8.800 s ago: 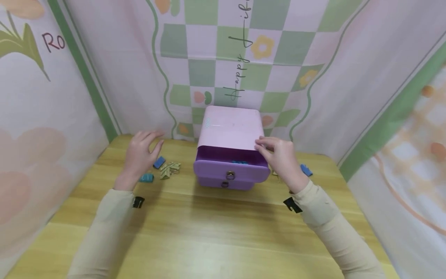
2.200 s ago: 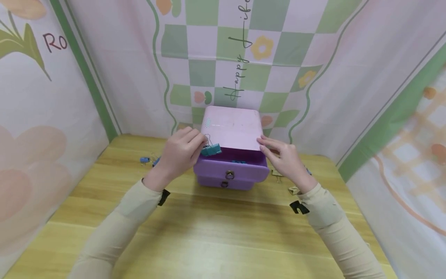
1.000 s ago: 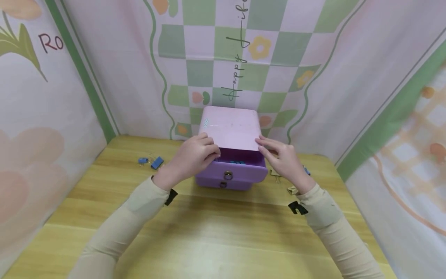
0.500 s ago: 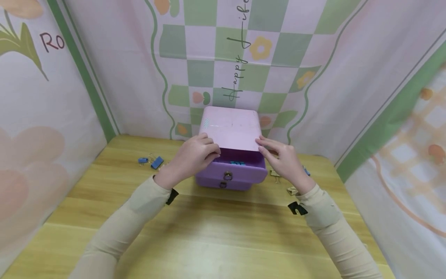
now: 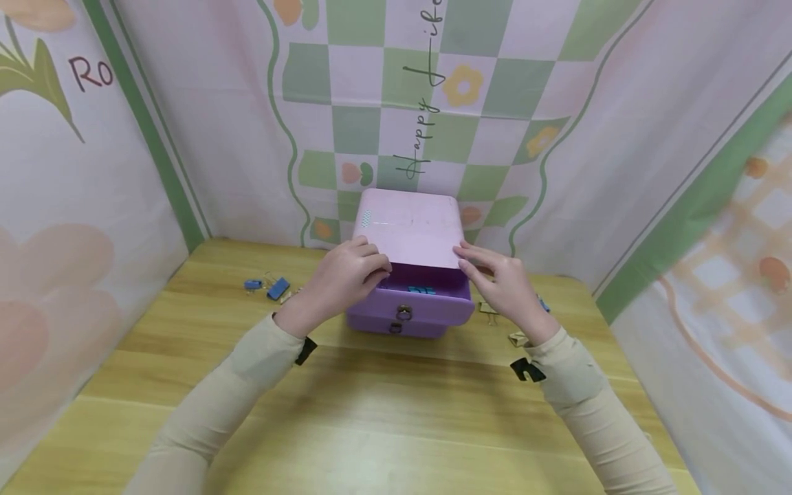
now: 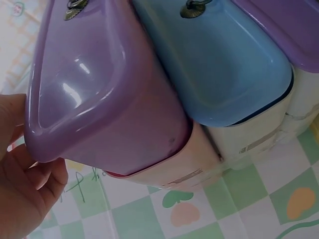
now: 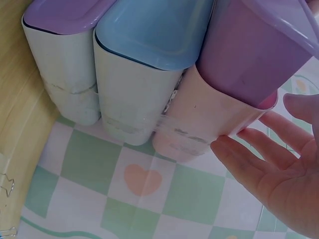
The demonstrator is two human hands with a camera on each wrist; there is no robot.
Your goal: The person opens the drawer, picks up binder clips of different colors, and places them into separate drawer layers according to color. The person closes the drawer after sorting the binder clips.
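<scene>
A drawer box with a pink casing (image 5: 411,227) stands at the back of the table, its purple top drawer (image 5: 421,307) pulled out. Teal binder clips (image 5: 421,290) lie inside. My left hand (image 5: 346,275) is bent over the drawer's left corner, its thumb and forefinger close together; what lies between them is hidden. In the left wrist view its curled fingers (image 6: 55,174) are at the drawer's edge. My right hand (image 5: 498,275) rests its fingertips on the casing's front right corner. From the right wrist, those fingers (image 7: 249,159) look spread and fairly straight.
Blue binder clips (image 5: 278,289) lie on the wooden table (image 5: 396,419) left of the box. Yellowish clips (image 5: 518,338) and a blue clip (image 5: 544,304) lie to the right. Below the pulled-out drawer sits a blue drawer (image 6: 224,59). A printed cloth (image 5: 355,127) hangs close behind.
My left hand left the clips on the table, carried a teal binder clip to the drawer, and now stays at its left corner with no clip showing. My right hand keeps near the casing.
</scene>
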